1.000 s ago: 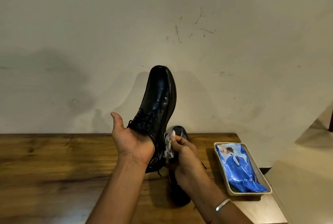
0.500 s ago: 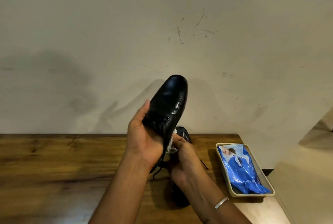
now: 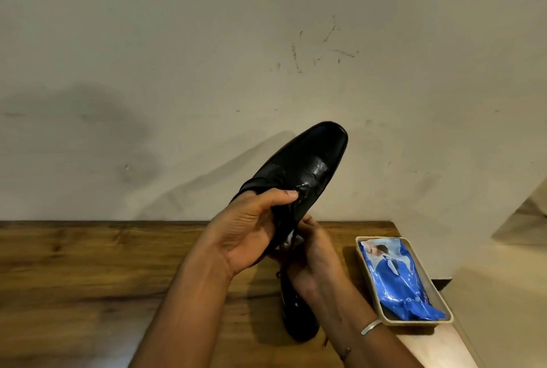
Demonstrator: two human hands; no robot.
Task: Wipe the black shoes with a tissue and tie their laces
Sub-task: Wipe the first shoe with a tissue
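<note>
My left hand [image 3: 245,231] grips a black leather shoe [image 3: 307,166] at its laced middle and holds it above the table, toe tilted up and to the right. My right hand [image 3: 318,261] sits under the shoe's heel end, closed on a white tissue [image 3: 291,241] pressed against the shoe; only a small bit of the tissue shows. The second black shoe [image 3: 299,317] lies on the wooden table [image 3: 74,273] beneath my right forearm, mostly hidden.
A beige tray [image 3: 373,281] holding a blue tissue packet [image 3: 396,281] stands at the table's right end. A plain wall rises directly behind the table. The table's right edge drops off beside the tray.
The held shoe has tipped from nearly upright to leaning right and has turned, so its top faces me. My left hand shifted right around it. My right hand stayed under it with the tissue.
</note>
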